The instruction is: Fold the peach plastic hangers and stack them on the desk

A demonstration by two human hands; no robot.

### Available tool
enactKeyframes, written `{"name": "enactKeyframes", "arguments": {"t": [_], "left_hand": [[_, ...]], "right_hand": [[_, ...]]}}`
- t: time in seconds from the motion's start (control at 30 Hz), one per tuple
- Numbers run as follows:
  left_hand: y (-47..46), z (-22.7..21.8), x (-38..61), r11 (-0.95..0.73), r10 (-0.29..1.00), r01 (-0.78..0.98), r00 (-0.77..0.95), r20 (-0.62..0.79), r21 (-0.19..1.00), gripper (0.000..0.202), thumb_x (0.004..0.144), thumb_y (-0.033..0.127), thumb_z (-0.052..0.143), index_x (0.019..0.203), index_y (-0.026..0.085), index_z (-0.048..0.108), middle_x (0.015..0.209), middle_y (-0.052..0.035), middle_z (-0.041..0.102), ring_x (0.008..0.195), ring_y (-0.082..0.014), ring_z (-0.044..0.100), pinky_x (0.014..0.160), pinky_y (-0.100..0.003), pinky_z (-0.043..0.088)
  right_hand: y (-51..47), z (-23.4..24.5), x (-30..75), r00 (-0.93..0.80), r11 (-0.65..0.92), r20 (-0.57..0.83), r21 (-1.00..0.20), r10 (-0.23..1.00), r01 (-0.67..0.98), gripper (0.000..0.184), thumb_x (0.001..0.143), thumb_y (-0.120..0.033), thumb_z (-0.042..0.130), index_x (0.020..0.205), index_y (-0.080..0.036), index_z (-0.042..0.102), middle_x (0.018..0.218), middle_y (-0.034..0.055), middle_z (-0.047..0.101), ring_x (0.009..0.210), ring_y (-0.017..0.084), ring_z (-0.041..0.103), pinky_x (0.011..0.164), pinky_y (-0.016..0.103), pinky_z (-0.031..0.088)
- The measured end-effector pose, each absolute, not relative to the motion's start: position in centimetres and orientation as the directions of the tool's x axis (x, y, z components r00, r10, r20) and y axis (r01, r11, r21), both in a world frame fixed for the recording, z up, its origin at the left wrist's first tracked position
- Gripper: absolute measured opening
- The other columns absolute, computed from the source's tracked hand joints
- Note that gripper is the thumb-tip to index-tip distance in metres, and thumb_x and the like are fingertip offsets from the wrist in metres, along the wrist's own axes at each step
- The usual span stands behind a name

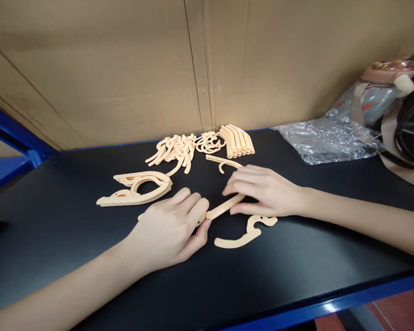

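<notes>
My left hand (169, 227) is closed, pinching the near end of a beige plastic hanger arm (225, 208) between thumb and fingers. A second beige piece pokes out from under this hand, most of it hidden. My right hand (267, 191) is closed around the far end of the same arm. Just below it lies a loose curved hanger arm (238, 242) with a hooked end. Past my right fingertips another slim beige piece (222, 159) with a small hook lies partly covered by the hand. Left of centre rests a stack of folded hangers (124, 200).
At the back of the black tabletop (317, 257) lie a pile of hooked arms (174, 149), several loose hooks (209, 143) and a row of curved arms (237, 140). Cardboard (124, 69) stands behind. A clear plastic bag (324, 140) and a strapped bottle (379, 92) are at right.
</notes>
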State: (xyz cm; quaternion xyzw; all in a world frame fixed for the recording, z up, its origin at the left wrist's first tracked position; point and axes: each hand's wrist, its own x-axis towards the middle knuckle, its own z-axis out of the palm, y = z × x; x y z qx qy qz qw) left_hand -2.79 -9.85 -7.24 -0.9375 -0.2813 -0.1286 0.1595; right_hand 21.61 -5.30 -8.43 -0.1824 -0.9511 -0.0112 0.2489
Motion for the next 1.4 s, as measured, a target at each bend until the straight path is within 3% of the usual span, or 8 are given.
{"name": "enactKeyframes", "arguments": {"t": [0.1, 0.27, 0.4, 0.57, 0.77, 0.9, 1.2, 1.4], "left_hand": [[-9.9, -7.3, -2.9, -0.809, 0.491, 0.559, 0.812, 0.315, -0.182, 0.017, 0.086, 0.015, 0.039, 0.074, 0.017, 0.051, 0.070, -0.0029, 0.051, 0.067, -0.0179, 0.043, 0.058, -0.031, 0.035], [-9.8, -7.2, -3.1, -0.848, 0.468, 0.516, 0.835, 0.291, -0.117, 0.019, 0.085, 0.011, 0.037, 0.077, 0.015, 0.053, 0.074, -0.0048, 0.053, 0.070, -0.0188, 0.044, 0.061, -0.032, 0.038], [-9.6, -7.4, -3.1, -0.877, 0.405, 0.459, 0.864, 0.299, -0.140, 0.020, 0.089, 0.011, 0.038, 0.094, 0.012, 0.058, 0.098, -0.0103, 0.061, 0.095, -0.0249, 0.052, 0.080, -0.037, 0.044], [-9.4, -7.8, -3.3, -0.889, 0.413, 0.452, 0.861, 0.297, -0.073, 0.033, 0.085, -0.005, 0.039, 0.106, 0.014, 0.056, 0.128, -0.0115, 0.053, 0.124, -0.0257, 0.042, 0.099, -0.038, 0.039], [-9.2, -8.0, -3.4, -0.842, 0.532, 0.535, 0.799, 0.281, 0.075, 0.027, 0.093, 0.005, 0.043, 0.105, 0.022, 0.059, 0.138, -0.0092, 0.045, 0.125, -0.0231, 0.043, 0.097, -0.037, 0.043], [-9.1, -8.0, -3.3, -0.816, 0.578, 0.554, 0.771, 0.269, 0.167, 0.025, 0.096, 0.013, 0.042, 0.107, 0.025, 0.061, 0.136, -0.0074, 0.049, 0.119, -0.0210, 0.049, 0.094, -0.035, 0.046], [-9.4, -7.7, -3.2, -0.784, 0.615, 0.550, 0.749, 0.244, 0.287, 0.028, 0.096, 0.010, 0.032, 0.104, 0.022, 0.056, 0.129, -0.0054, 0.054, 0.117, -0.0174, 0.050, 0.096, -0.032, 0.043], [-9.5, -7.6, -3.2, -0.777, 0.624, 0.561, 0.748, 0.227, 0.286, 0.017, 0.094, 0.037, 0.052, 0.099, 0.022, 0.054, 0.126, -0.0066, 0.056, 0.120, -0.0230, 0.048, 0.095, -0.037, 0.042]], "right_hand": [[-4.9, -8.6, 21.9, -0.615, 0.824, 0.572, -0.219, 0.542, 0.522, 0.031, 0.097, -0.041, 0.047, 0.096, -0.014, 0.062, 0.091, 0.0076, 0.064, 0.086, 0.019, 0.057, 0.082, 0.035, 0.045], [-4.2, -9.0, 21.9, -0.465, 0.639, 0.474, -0.320, 0.748, 0.700, 0.036, 0.100, -0.038, 0.039, 0.090, -0.015, 0.065, 0.099, 0.0091, 0.063, 0.097, 0.022, 0.058, 0.088, 0.038, 0.045], [-4.2, -9.1, 21.8, -0.525, 0.669, 0.451, -0.257, 0.721, 0.698, 0.037, 0.100, -0.037, 0.039, 0.091, -0.014, 0.066, 0.101, 0.0096, 0.062, 0.099, 0.023, 0.058, 0.092, 0.039, 0.045], [-4.3, -9.1, 21.9, -0.534, 0.674, 0.436, -0.290, 0.725, 0.679, 0.038, 0.102, -0.032, 0.031, 0.096, -0.014, 0.064, 0.103, 0.0096, 0.062, 0.097, 0.021, 0.060, 0.089, 0.036, 0.048], [-4.3, -9.0, 21.9, -0.527, 0.676, 0.444, -0.310, 0.725, 0.668, 0.043, 0.103, -0.032, 0.027, 0.096, -0.012, 0.064, 0.094, 0.0089, 0.062, 0.091, 0.021, 0.060, 0.085, 0.035, 0.050], [-4.4, -9.0, 21.9, -0.535, 0.680, 0.443, -0.295, 0.720, 0.671, 0.041, 0.103, -0.032, 0.028, 0.097, -0.012, 0.064, 0.095, 0.0086, 0.063, 0.091, 0.020, 0.061, 0.085, 0.034, 0.049], [-4.7, -8.9, 21.9, -0.541, 0.667, 0.429, -0.230, 0.723, 0.709, 0.038, 0.103, -0.030, 0.029, 0.101, -0.014, 0.065, 0.098, 0.0083, 0.066, 0.095, 0.020, 0.063, 0.084, 0.033, 0.050], [-4.7, -8.9, 21.9, -0.573, 0.695, 0.435, -0.198, 0.694, 0.691, 0.038, 0.102, -0.030, 0.030, 0.107, -0.013, 0.064, 0.104, 0.0086, 0.067, 0.099, 0.021, 0.063, 0.087, 0.034, 0.051]]}}
